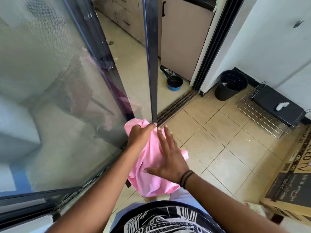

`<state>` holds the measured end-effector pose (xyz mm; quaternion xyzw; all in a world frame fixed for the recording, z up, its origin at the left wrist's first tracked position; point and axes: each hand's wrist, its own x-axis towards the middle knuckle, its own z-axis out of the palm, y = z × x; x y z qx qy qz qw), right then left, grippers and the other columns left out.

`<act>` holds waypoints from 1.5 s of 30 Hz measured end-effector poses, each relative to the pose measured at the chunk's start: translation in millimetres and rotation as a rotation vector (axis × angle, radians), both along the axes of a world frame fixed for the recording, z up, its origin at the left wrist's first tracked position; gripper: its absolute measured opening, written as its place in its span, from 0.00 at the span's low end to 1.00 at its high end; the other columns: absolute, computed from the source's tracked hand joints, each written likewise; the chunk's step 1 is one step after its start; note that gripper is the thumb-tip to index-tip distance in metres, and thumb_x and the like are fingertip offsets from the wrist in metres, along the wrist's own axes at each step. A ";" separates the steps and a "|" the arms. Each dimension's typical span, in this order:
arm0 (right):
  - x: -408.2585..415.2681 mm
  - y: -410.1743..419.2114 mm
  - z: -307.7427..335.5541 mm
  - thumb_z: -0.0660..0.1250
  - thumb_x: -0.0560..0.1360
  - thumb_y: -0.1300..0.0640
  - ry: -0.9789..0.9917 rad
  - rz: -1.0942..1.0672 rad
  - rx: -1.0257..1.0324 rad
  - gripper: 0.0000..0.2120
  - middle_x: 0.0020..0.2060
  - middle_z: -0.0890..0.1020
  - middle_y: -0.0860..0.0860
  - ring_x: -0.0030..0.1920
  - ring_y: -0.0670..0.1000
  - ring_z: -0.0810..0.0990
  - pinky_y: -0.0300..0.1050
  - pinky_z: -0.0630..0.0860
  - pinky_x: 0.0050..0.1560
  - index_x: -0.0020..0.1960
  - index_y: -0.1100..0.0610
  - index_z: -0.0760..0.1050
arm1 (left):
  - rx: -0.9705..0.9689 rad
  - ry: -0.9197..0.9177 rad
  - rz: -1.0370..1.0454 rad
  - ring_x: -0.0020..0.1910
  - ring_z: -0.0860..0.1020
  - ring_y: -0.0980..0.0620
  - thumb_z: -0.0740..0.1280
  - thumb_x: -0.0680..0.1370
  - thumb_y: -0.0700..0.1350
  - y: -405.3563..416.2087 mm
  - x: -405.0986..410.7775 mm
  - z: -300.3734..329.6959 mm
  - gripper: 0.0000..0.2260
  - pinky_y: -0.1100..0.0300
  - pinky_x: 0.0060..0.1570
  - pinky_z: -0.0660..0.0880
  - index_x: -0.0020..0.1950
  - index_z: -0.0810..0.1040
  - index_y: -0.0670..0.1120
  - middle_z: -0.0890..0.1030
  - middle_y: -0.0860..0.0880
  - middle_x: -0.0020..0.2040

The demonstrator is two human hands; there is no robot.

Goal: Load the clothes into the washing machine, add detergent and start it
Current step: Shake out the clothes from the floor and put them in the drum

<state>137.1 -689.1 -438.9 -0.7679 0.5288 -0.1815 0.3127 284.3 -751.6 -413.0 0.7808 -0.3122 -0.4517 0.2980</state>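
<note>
Two hands meet at a pink garment: the left hand grips its bunched top, fingers curled round the cloth, and the right hand lies flat against it with fingers spread. The garment hangs just before the sliding door's dark frame. Past that frame a small pot sits on the floor; right of it stand a black bin and a wire rack.

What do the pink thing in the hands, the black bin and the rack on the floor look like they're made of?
Pink cloth: soft woven or knit fabric, matte; it bunches and folds where the left hand grips it.
Bin: probably plastic, smooth black with a dull sheen.
Rack: thin metal wire, shiny silver, in a grid.
</note>
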 end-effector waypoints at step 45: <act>-47.7 -53.8 -15.9 0.59 0.73 0.29 -0.499 -0.597 0.584 0.30 0.68 0.75 0.50 0.62 0.49 0.75 0.53 0.70 0.67 0.64 0.49 0.73 | -0.382 0.255 0.459 0.34 0.84 0.53 0.78 0.55 0.51 -9.2 42.4 95.6 0.16 0.55 0.34 0.80 0.39 0.85 0.46 0.86 0.53 0.36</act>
